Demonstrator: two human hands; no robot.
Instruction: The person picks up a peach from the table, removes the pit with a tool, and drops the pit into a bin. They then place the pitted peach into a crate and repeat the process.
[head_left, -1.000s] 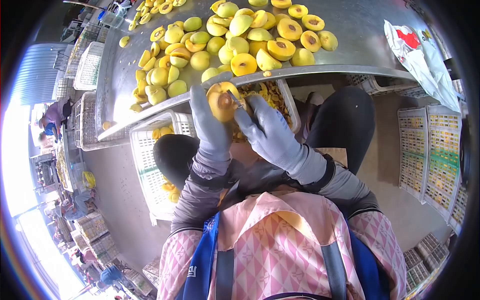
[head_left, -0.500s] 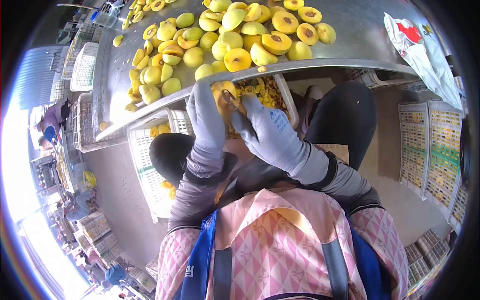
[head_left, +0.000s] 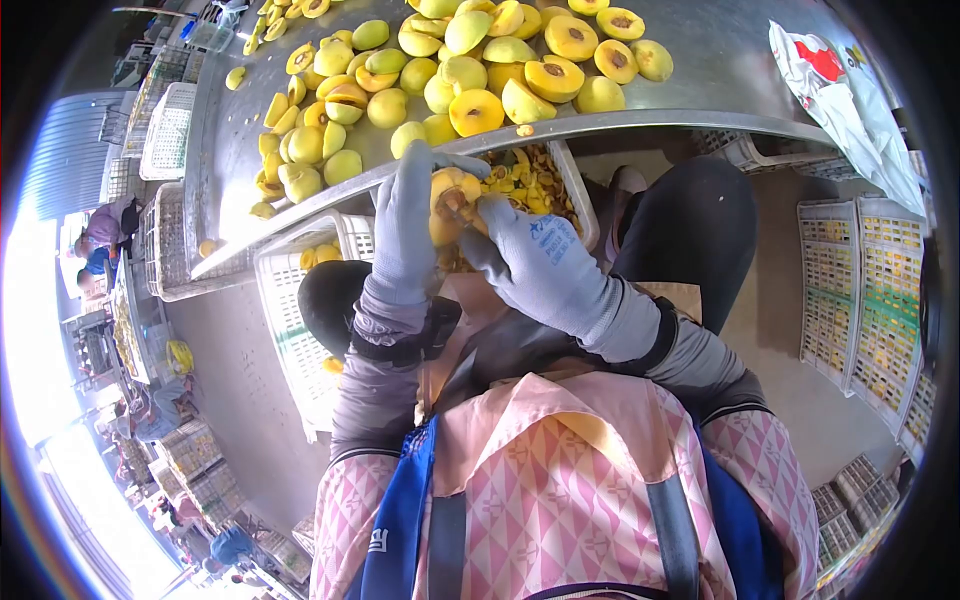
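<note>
In my gloved left hand sits a yellow peach half, its cut face and brown centre turned toward my right hand. The fingers wrap round the fruit's far side. My gloved right hand is closed on a small pitting tool, whose tip is at the peach's centre; its handle is mostly hidden by the glove. Below both hands stands a crate holding pits and yellow scraps. Halved peaches lie heaped on the metal table just beyond.
The metal table's raised edge runs across in front of me. A white plastic bag hangs over it at right. A white crate with fruit stands by my left knee. Stacked crates are at right; other people work far left.
The peach half has turned a little between my hands, and the tool's curved metal tip shows less. My left forearm has shifted slightly. Both hands keep their hold.
</note>
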